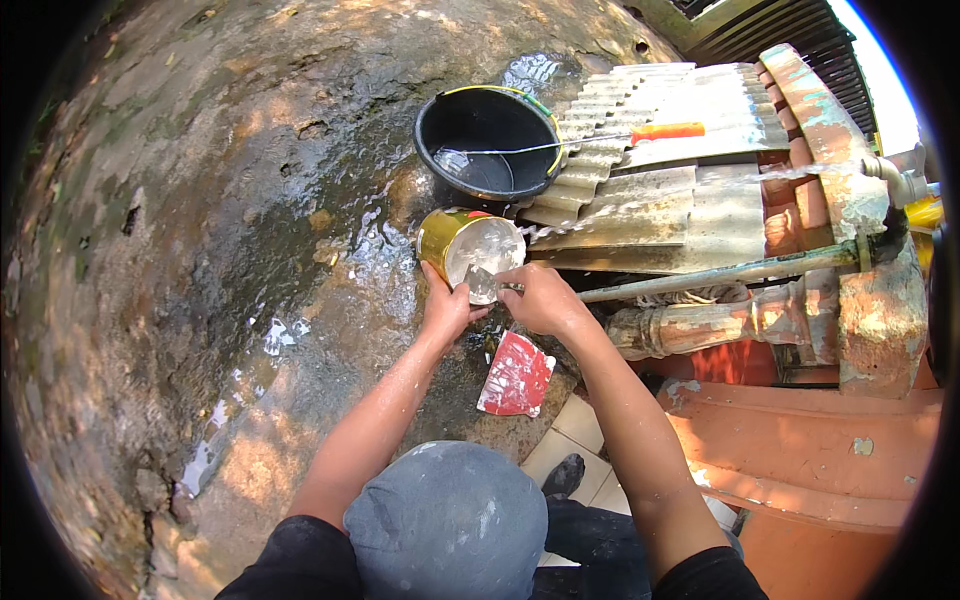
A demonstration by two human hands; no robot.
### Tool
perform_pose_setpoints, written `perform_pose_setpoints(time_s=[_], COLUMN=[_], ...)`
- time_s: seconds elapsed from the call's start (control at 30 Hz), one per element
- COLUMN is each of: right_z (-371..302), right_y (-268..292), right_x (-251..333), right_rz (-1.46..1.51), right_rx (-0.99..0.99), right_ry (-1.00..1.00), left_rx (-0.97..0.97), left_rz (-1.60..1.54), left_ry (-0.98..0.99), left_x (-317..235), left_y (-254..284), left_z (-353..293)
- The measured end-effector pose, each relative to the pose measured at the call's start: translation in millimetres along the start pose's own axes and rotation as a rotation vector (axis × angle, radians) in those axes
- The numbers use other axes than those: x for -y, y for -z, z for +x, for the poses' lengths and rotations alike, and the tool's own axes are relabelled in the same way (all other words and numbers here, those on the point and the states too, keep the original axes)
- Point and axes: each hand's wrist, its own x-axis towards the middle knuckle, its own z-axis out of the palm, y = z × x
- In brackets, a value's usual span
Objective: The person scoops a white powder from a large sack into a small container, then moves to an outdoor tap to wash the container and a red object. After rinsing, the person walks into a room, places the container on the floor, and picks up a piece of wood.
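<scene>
My left hand (pixel 446 306) grips the lower left side of a gold tin can (pixel 437 236), tilted so its open mouth faces me. White residue coats the can's inside. At the mouth, my right hand (pixel 546 300) is closed on what looks like a scraper with a flat grey blade (pixel 481 279); its handle is hidden in the fingers. A stream of water (pixel 640 205) falls from the right toward the can's rim. Just below my hands lies a flat red piece (pixel 517 374) smeared with white.
A black bucket (pixel 436 135) stands beyond the can, with an orange-handled tool (pixel 667 131) across its rim. Corrugated sheets (pixel 640 190) lie to the right. A pipe outlet (pixel 885 175) and a long pipe (pixel 720 272) run beside them. Wet, uneven rock (pixel 250 200) spreads left.
</scene>
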Motion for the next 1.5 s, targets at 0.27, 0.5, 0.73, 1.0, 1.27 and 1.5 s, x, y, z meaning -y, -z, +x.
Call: perform_pose_setpoints(time_s=[0.27, 0.5, 0.73, 1.0, 1.27, 1.5], right_z=[-17, -57, -90, -87, -68, -96], right_y=[25, 14, -7, -6, -40, -35], right_x=[-12, -68, -90, -71, -74, -83], right_rz=[0.236, 0.377, 0.486, 0.592, 0.43, 0.416], right_rx=[-0.082, -0.39, -0.365, -0.251, -0.108, 0.012], right_ry=[0.061, -0.152, -0.219, -0.305, -0.235, -0.309], left_rx=[-0.38, -0.088, -0.082, -0.218, -0.182, 0.31], left_rz=[0.895, 1.624, 1.272, -0.106, 0.241, 1.422], left_ry=[-0.537, -0.996, -1.012, -0.353, -0.397, -1.084], left_x=[-48, -39, -60, -89, -91, -81], left_y=[21, 8, 25, 106, 92, 21], left_z=[-30, 0, 37, 85, 78, -16])
